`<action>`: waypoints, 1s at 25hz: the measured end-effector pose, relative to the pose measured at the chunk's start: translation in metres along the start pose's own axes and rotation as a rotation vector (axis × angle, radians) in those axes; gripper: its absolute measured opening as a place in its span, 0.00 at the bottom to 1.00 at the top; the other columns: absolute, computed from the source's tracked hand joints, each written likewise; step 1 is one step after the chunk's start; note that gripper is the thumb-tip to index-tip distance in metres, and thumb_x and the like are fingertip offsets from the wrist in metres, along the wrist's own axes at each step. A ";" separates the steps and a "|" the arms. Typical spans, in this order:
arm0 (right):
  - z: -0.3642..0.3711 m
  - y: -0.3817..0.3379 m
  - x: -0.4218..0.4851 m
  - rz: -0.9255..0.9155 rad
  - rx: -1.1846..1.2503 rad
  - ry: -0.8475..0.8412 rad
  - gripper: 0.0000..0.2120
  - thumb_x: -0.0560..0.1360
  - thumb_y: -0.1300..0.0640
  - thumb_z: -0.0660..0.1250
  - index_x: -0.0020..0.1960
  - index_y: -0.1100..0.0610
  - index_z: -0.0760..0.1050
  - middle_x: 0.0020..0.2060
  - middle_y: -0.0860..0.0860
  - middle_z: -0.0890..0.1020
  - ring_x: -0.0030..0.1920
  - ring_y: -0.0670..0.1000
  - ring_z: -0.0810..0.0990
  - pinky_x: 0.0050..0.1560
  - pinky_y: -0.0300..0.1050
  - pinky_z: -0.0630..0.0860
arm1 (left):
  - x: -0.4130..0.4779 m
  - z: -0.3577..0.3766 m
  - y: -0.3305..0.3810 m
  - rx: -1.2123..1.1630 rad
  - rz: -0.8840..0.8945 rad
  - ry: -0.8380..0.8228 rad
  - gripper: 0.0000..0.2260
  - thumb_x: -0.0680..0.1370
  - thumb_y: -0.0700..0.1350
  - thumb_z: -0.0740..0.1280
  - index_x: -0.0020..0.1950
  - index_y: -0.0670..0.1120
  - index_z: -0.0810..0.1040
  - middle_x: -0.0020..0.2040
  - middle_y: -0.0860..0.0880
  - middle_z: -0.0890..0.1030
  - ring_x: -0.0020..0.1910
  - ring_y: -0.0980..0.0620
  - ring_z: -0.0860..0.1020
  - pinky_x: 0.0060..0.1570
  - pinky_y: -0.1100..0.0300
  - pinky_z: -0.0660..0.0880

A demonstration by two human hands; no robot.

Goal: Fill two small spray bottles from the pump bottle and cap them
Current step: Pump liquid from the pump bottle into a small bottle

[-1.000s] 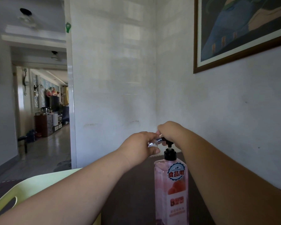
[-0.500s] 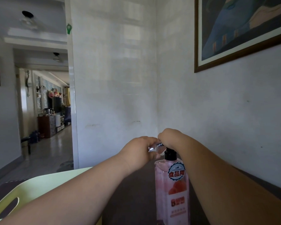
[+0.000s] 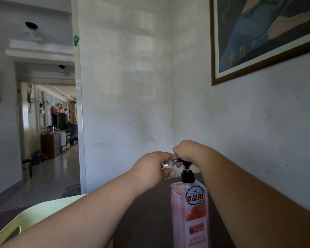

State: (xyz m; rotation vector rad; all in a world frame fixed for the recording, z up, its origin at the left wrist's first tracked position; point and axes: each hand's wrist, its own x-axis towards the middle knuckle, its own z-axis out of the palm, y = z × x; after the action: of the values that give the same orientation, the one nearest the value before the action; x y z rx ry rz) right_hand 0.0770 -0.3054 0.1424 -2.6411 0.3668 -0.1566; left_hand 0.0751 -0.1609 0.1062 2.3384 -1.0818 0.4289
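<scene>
A tall pink pump bottle (image 3: pixel 190 215) with a black collar and pump stands on the dark table at lower centre. My right hand (image 3: pixel 186 152) rests on top of its black pump head, fingers curled over it. My left hand (image 3: pixel 150 167) grips a small clear spray bottle (image 3: pixel 168 163) with a silver neck, held tilted with its mouth at the pump's nozzle. Most of the small bottle is hidden in my fingers. No second spray bottle or cap is in view.
A pale green tray (image 3: pixel 43 212) with a handle slot lies at the lower left on the dark table (image 3: pixel 147 221). White walls stand close behind and to the right, with a framed picture (image 3: pixel 265 36) above. A hallway opens to the left.
The pump head, pressed down half a second ago, has risen again with my right hand on it. My left hand keeps the small bottle at the nozzle.
</scene>
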 end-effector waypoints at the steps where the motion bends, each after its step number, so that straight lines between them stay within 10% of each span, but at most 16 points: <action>1: 0.001 -0.001 -0.002 -0.011 -0.012 -0.004 0.16 0.81 0.62 0.54 0.59 0.69 0.75 0.56 0.62 0.82 0.42 0.56 0.75 0.42 0.43 0.72 | 0.000 0.001 0.000 0.009 0.001 -0.003 0.15 0.73 0.46 0.69 0.60 0.54 0.76 0.56 0.49 0.78 0.48 0.52 0.74 0.51 0.62 0.71; 7: 0.012 0.005 0.000 -0.077 -0.210 0.043 0.13 0.79 0.62 0.61 0.61 0.65 0.74 0.52 0.58 0.82 0.44 0.53 0.80 0.39 0.40 0.69 | 0.001 0.010 -0.003 0.004 0.004 -0.015 0.17 0.74 0.46 0.68 0.62 0.55 0.75 0.58 0.50 0.78 0.51 0.52 0.75 0.50 0.65 0.69; 11: 0.018 0.008 0.000 -0.133 -0.354 0.054 0.15 0.78 0.60 0.63 0.63 0.64 0.74 0.32 0.51 0.68 0.45 0.52 0.72 0.44 0.42 0.67 | 0.000 0.013 -0.004 0.020 0.008 -0.025 0.17 0.74 0.46 0.68 0.63 0.55 0.75 0.57 0.50 0.79 0.48 0.54 0.74 0.45 0.68 0.66; 16: 0.015 0.003 -0.006 -0.090 -0.262 0.061 0.16 0.79 0.60 0.62 0.65 0.64 0.72 0.42 0.55 0.76 0.53 0.55 0.78 0.45 0.42 0.67 | -0.001 0.012 -0.004 0.032 -0.001 -0.011 0.17 0.74 0.46 0.68 0.63 0.54 0.75 0.57 0.49 0.78 0.53 0.49 0.76 0.50 0.64 0.69; 20: 0.005 0.002 -0.005 -0.040 0.120 0.089 0.19 0.82 0.55 0.51 0.62 0.66 0.74 0.49 0.61 0.83 0.36 0.54 0.77 0.39 0.42 0.72 | 0.000 0.006 -0.002 -0.006 0.002 0.012 0.17 0.74 0.47 0.69 0.62 0.55 0.75 0.57 0.50 0.78 0.48 0.53 0.73 0.50 0.65 0.68; 25: 0.005 0.003 -0.006 -0.083 0.032 0.083 0.11 0.82 0.60 0.54 0.52 0.63 0.73 0.54 0.61 0.83 0.35 0.53 0.77 0.34 0.41 0.72 | 0.002 0.005 -0.002 -0.009 -0.004 0.006 0.17 0.74 0.47 0.69 0.62 0.55 0.75 0.57 0.50 0.78 0.50 0.52 0.74 0.50 0.64 0.69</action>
State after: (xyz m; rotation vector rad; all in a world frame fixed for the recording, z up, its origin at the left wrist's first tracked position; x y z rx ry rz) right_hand 0.0712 -0.3035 0.1360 -2.6252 0.2800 -0.2976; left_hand 0.0784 -0.1643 0.1025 2.3298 -1.0740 0.4286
